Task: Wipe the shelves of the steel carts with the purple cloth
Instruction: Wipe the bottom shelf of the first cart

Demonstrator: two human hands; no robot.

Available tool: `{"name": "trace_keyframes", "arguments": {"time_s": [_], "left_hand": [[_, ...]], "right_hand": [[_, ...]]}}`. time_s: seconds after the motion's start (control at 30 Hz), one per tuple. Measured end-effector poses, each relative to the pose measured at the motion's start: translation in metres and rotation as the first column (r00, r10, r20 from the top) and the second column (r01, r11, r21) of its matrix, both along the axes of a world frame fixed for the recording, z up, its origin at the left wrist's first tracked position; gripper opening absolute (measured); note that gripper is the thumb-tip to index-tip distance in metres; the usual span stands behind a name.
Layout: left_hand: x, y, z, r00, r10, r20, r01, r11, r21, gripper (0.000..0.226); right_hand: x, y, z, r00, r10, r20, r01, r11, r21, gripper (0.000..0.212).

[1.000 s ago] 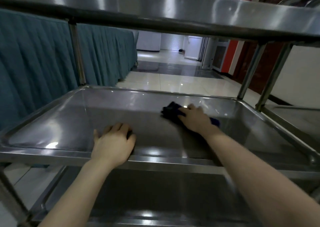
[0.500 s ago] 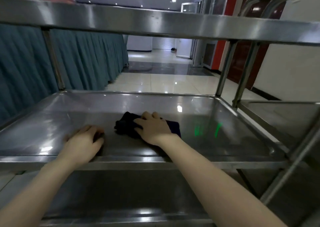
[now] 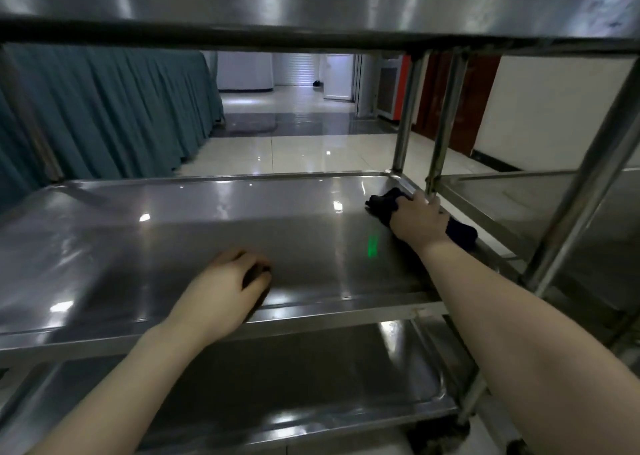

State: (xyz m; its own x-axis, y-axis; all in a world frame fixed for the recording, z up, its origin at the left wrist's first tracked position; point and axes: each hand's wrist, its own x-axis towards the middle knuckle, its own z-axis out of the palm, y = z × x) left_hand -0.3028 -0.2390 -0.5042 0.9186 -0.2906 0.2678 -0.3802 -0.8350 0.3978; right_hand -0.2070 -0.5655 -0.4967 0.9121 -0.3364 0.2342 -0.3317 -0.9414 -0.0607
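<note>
Right hand pressing down on cloth at shelf's far right corner, left hand curled, resting on near edge.

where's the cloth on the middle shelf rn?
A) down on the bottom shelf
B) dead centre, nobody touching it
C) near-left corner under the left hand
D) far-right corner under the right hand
D: the right hand presses the purple cloth into the far-right corner of the middle shelf, while the left hand rests at the near edge.
</note>
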Motion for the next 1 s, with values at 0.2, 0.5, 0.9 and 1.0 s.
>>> {"name": "trace_keyframes", "arguments": {"time_s": [0.2, 0.5, 0.9, 1.0], "left_hand": [[-0.003, -0.003, -0.004, 0.995, 0.043, 0.085, -0.054, 0.991, 0.124, 0.028], [-0.002, 0.008, -0.005, 0.999, 0.042, 0.030, -0.045, 0.994, 0.096, 0.025], [0.000, 0.002, -0.008, 0.998, 0.044, 0.049, -0.044, 0.999, 0.000, 0.025], [0.000, 0.006, -0.008, 0.999, 0.037, 0.008, -0.038, 0.999, 0.018, 0.041]], "right_hand": [[-0.018, 0.109, -0.002, 0.855, 0.517, 0.039, -0.518, 0.855, 0.016, 0.038], [-0.027, 0.044, 0.006, 0.888, 0.456, -0.068, -0.444, 0.886, 0.137, 0.041], [-0.088, 0.033, 0.001, 0.919, 0.393, -0.019, -0.389, 0.915, 0.106, 0.039], [-0.119, 0.062, -0.002, 0.813, 0.581, 0.052, -0.583, 0.806, 0.108, 0.039]]}}
